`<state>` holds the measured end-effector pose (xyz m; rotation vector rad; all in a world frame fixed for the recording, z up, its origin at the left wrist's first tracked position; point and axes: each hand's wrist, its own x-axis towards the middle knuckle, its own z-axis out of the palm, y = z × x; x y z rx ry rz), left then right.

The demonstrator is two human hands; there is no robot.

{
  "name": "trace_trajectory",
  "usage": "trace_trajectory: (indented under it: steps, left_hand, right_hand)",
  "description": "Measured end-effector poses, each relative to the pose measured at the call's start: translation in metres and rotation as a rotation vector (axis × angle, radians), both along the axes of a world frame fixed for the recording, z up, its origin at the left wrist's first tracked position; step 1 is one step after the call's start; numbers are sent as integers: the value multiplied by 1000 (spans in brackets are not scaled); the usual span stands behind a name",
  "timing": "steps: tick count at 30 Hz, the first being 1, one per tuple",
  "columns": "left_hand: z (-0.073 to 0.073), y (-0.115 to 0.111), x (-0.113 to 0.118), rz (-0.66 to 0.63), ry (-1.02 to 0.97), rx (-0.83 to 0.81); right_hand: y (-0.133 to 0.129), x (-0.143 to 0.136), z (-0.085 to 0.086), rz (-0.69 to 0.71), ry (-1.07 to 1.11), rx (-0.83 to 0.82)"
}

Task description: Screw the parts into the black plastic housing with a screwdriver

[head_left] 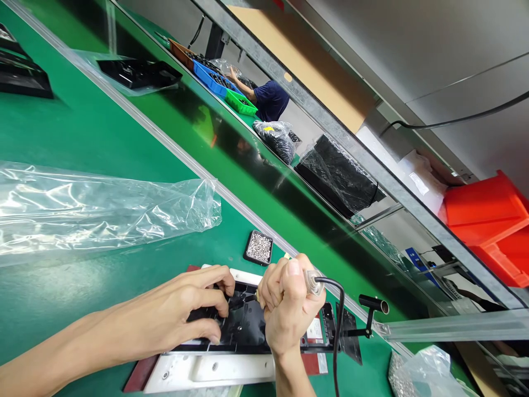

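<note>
A black plastic panel (248, 325) lies in a white fixture (215, 372) on the green bench. My left hand (194, 306) rests over the panel's left part, fingers spread and bent, their tips touching its surface. My right hand (287, 306) is wrapped round a soldering iron (313, 281), whose black cord leaves the handle's end and hangs down to the right. Its thin tip points left toward the panel, close to my left fingertips; whether it touches is hard to see. Behind the hands sits a small black tray (244, 256) full of tiny metal parts.
A clear plastic bag (107, 212) lies at left, with black parts (25, 71) beyond. A metal rail (165, 129) crosses the bench diagonally. A black tube holder (374, 305) stands at right near a bag of metal pieces (400, 375). Across the partition a co-worker (270, 101) handles bagged parts.
</note>
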<state>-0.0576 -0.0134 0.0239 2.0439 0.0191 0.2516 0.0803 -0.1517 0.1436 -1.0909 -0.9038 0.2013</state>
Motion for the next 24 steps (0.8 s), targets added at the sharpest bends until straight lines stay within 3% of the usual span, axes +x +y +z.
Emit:
trace_trajectory:
  steps: [24]
  left_hand:
    - [7,0,2,10,-15,-9]
  right_hand:
    - [0,2,2,45,59,20]
